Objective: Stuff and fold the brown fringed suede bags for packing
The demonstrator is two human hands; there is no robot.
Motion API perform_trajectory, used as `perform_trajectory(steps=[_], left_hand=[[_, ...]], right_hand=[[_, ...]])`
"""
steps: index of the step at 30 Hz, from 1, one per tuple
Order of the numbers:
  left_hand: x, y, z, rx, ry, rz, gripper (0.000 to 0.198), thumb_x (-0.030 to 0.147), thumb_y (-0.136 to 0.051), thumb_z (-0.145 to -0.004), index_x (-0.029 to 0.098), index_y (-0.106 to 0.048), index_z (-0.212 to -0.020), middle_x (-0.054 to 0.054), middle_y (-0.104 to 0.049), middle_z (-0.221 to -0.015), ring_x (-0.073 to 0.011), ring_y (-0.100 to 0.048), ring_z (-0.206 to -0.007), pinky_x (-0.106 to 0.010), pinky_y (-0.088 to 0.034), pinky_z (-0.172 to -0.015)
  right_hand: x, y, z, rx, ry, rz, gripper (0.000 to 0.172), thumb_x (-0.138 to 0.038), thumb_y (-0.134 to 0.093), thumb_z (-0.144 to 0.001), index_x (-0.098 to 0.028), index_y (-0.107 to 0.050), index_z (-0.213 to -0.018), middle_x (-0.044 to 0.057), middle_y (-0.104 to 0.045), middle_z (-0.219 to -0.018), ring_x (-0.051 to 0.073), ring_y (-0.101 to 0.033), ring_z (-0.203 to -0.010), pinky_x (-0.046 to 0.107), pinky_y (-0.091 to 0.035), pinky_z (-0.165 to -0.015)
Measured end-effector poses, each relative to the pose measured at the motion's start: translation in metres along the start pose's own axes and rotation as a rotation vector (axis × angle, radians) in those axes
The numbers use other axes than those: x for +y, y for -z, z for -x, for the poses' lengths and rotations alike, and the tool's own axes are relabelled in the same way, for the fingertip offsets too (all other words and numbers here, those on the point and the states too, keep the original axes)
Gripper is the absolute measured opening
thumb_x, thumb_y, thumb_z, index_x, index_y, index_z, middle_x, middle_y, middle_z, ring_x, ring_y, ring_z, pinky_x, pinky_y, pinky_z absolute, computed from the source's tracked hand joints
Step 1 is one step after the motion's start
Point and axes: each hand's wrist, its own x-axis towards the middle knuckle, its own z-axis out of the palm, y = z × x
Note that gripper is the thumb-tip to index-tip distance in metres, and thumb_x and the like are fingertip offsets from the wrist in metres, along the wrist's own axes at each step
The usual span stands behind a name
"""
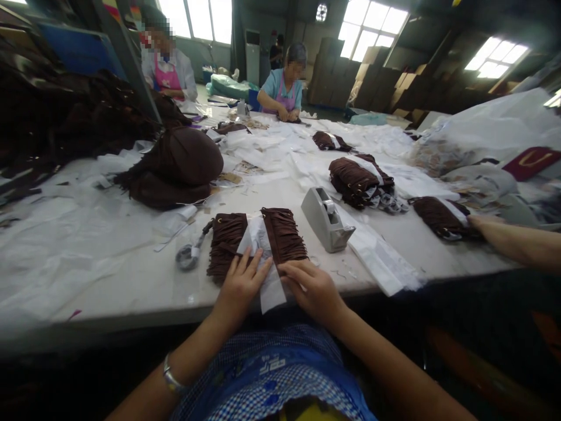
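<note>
A dark brown fringed bag (286,235) lies on the table in front of me, with a white paper strip (272,291) running across its middle and hanging toward the front edge. My left hand (243,282) rests flat on the strip and the bag, fingers spread and stretched out. At the strip's right side, my right hand (316,290) touches the bag's lower edge. Its fingers are bent and pressed together, and their tips are partly hidden. Just beyond the right hand stands a grey tape dispenser (325,219). A coiled grey strap (187,257) lies left of the bag.
Wrapped fringed bags (357,178) sit to the right, one touched by another person's arm (517,238). A rounded brown bag (177,166) stands at left. White sheets (377,251) cover parts of the table (144,292). Two people work across the table.
</note>
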Motion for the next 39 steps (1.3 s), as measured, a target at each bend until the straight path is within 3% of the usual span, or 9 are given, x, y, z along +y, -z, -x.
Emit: perform_trajectory(steps=[3,7,9,14,19,25,39], left_hand=[[-0.001,0.002,-0.001,-0.016,0.012,0.02,0.05,0.007,-0.045,-0.091,0.018,-0.055,-0.139,-0.016,-0.051,-0.146,-0.0396,-0.044,-0.137,-0.058,-0.044,-0.103],[0.0,0.007,-0.003,-0.055,0.043,0.057,0.057,0.002,-0.042,-0.087,0.016,-0.053,-0.14,-0.015,-0.049,-0.148,-0.0395,-0.042,-0.138,-0.058,-0.044,-0.103],[0.0,0.008,-0.003,-0.07,0.057,0.087,0.059,0.0,-0.042,-0.084,0.016,-0.053,-0.141,-0.015,-0.048,-0.149,-0.0387,-0.04,-0.139,-0.058,-0.042,-0.105],[-0.003,0.011,-0.004,-0.073,0.101,0.171,0.067,-0.004,-0.041,-0.078,0.017,-0.052,-0.141,-0.013,-0.047,-0.15,-0.0339,-0.035,-0.143,-0.056,-0.038,-0.11],[-0.011,0.009,-0.003,-0.047,0.101,0.248,0.065,0.001,-0.046,-0.08,0.017,-0.048,-0.143,-0.011,-0.047,-0.151,-0.0315,-0.03,-0.146,-0.054,-0.038,-0.112],[-0.013,0.004,0.002,-0.001,0.062,0.269,0.063,0.007,-0.053,-0.084,0.018,-0.043,-0.145,-0.013,-0.047,-0.15,-0.0307,-0.026,-0.148,-0.056,-0.036,-0.114],[-0.013,0.006,0.008,0.079,-0.01,0.29,0.056,0.008,-0.055,-0.087,0.017,-0.046,-0.142,-0.013,-0.056,-0.142,-0.03,-0.026,-0.148,-0.057,-0.038,-0.112]], right_hand=[[-0.003,-0.01,0.022,-0.056,-0.082,-0.08,0.019,-0.03,-0.054,-0.098,-0.019,-0.069,-0.104,0.007,-0.071,-0.089,0.016,-0.068,-0.079,0.025,-0.056,-0.075],[0.004,-0.024,0.046,-0.11,0.104,0.019,0.042,-0.04,-0.065,-0.09,-0.014,-0.062,-0.123,0.015,-0.068,-0.115,0.025,-0.065,-0.1,0.036,-0.056,-0.087],[0.008,-0.032,0.048,-0.102,0.152,0.117,0.035,-0.03,-0.063,-0.092,-0.014,-0.063,-0.124,0.015,-0.068,-0.118,0.026,-0.063,-0.101,0.04,-0.055,-0.089],[0.014,-0.042,0.036,-0.028,0.207,0.144,0.022,-0.012,-0.051,-0.096,-0.016,-0.071,-0.102,0.008,-0.074,-0.098,0.02,-0.062,-0.084,0.033,-0.052,-0.077],[0.012,-0.04,0.041,-0.007,0.253,0.159,0.021,-0.015,-0.052,-0.096,-0.02,-0.072,-0.092,0.004,-0.073,-0.085,0.017,-0.059,-0.073,0.03,-0.046,-0.064],[-0.004,-0.032,0.061,-0.015,0.338,0.138,0.015,-0.018,-0.056,-0.096,-0.02,-0.071,-0.098,0.004,-0.075,-0.09,0.015,-0.062,-0.074,0.03,-0.044,-0.062],[-0.009,-0.009,0.071,-0.037,0.438,0.002,0.014,-0.017,-0.057,-0.094,-0.019,-0.068,-0.104,0.006,-0.076,-0.094,0.016,-0.067,-0.076,0.032,-0.053,-0.067]])
